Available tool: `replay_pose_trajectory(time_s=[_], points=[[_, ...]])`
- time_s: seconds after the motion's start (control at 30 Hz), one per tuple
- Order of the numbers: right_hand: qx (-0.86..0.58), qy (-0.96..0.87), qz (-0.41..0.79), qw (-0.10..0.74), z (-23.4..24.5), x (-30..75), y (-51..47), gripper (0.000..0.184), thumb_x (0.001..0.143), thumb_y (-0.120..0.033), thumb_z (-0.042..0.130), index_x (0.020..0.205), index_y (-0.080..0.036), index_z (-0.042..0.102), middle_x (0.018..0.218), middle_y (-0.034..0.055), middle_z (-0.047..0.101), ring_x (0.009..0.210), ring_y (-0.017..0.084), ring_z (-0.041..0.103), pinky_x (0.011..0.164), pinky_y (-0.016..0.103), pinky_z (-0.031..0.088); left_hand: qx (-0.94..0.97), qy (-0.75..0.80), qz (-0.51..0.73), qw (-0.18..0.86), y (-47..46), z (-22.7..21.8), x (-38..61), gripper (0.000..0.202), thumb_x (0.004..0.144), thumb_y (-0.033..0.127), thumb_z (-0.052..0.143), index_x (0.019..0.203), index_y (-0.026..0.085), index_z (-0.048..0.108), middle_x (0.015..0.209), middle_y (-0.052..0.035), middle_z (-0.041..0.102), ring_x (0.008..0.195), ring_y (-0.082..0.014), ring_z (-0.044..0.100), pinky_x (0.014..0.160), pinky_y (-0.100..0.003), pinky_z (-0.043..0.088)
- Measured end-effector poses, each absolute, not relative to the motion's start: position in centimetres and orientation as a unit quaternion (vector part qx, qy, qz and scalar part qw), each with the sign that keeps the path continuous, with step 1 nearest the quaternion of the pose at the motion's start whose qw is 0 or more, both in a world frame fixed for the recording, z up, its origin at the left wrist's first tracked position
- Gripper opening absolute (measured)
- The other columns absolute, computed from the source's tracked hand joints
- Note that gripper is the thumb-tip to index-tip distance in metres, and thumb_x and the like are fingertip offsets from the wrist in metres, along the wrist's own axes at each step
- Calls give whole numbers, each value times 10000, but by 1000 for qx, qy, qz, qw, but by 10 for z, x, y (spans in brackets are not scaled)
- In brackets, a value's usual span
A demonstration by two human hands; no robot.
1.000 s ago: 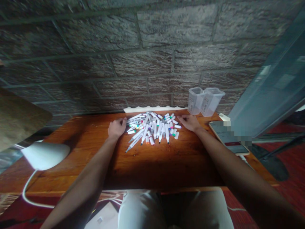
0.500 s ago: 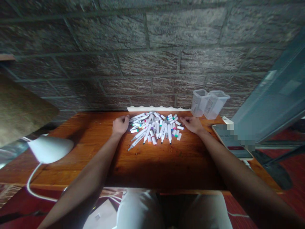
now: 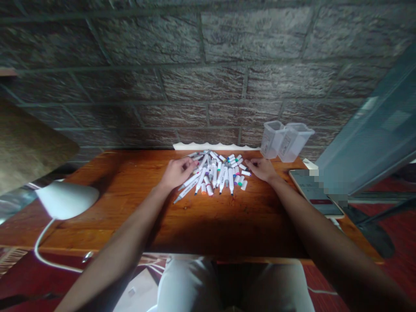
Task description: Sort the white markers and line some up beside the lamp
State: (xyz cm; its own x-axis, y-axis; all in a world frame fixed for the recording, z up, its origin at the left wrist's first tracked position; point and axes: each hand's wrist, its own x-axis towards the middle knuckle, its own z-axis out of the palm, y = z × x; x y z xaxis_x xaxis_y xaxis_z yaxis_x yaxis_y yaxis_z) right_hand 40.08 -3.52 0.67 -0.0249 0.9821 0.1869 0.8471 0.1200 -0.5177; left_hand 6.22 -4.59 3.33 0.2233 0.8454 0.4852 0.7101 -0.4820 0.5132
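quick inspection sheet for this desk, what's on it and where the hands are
surface: wooden table, reddish brown, brightly lit in the middle
job's things: pile of markers, white barrels with coloured caps, loose near the wall
clutter: two clear tubs upright right of the pile; phone flat at the right edge; lamp at the left
hands: left hand on the pile's left edge, grip unclear; right hand flat at its right edge, open
cables: white cable from the lamp, looping past the near left edge
surroundings: brick wall behind; white scalloped strip at its foot
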Motion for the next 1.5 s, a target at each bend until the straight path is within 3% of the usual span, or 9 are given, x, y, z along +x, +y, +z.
replay_pose_trajectory(time_s=[0.17, 0.4, 0.87, 1.0, 1.23, 1.5], points=[[-652, -704, 131, 249, 9, 400, -39, 493, 914, -545, 419, 641, -189, 625, 609, 27, 602, 601, 136, 538, 579, 250, 301, 832, 454, 302, 105, -51, 32, 69, 357, 897, 466, 528, 792, 152, 663, 681, -3, 609, 608, -96, 495, 596, -201, 352], [-650, -718, 115, 221, 7, 401, -37, 499, 927, -540, 387, 685, -197, 657, 672, 35, 646, 655, 153, 572, 600, 257, 326, 853, 440, 260, 108, -50, 28, 67, 354, 878, 463, 567, 757, 144, 660, 692, -7, 620, 634, -99, 507, 610, -207, 336], [-665, -703, 120, 220, 10, 398, -39, 490, 919, -557, 414, 698, -201, 668, 655, 34, 639, 648, 146, 576, 579, 247, 325, 807, 571, 135, 61, -69, 41, 88, 394, 840, 515, 534, 800, 197, 764, 794, -68, 719, 748, -206, 625, 622, -273, 328], [-665, -705, 114, 219, 10, 398, -39, 493, 920, -558, 414, 696, -199, 667, 657, 34, 636, 652, 148, 578, 578, 249, 324, 801, 579, 134, 72, -67, 40, 89, 363, 829, 450, 531, 743, 164, 738, 741, -62, 699, 669, -175, 583, 583, -260, 298], [-657, -710, 117, 226, 10, 399, -39, 489, 924, -548, 410, 686, -201, 658, 668, 34, 646, 660, 151, 587, 589, 247, 330, 808, 520, 223, 166, -61, 47, 62, 460, 843, 549, 533, 807, 135, 730, 748, -27, 685, 670, -125, 557, 617, -210, 352], [-657, -708, 114, 233, 8, 399, -39, 497, 918, -561, 411, 674, -201, 652, 648, 32, 640, 622, 142, 557, 569, 249, 313, 833, 496, 109, 218, -59, 46, 42, 417, 739, 545, 658, 766, 133, 714, 678, 0, 636, 624, -101, 505, 570, -198, 309]])
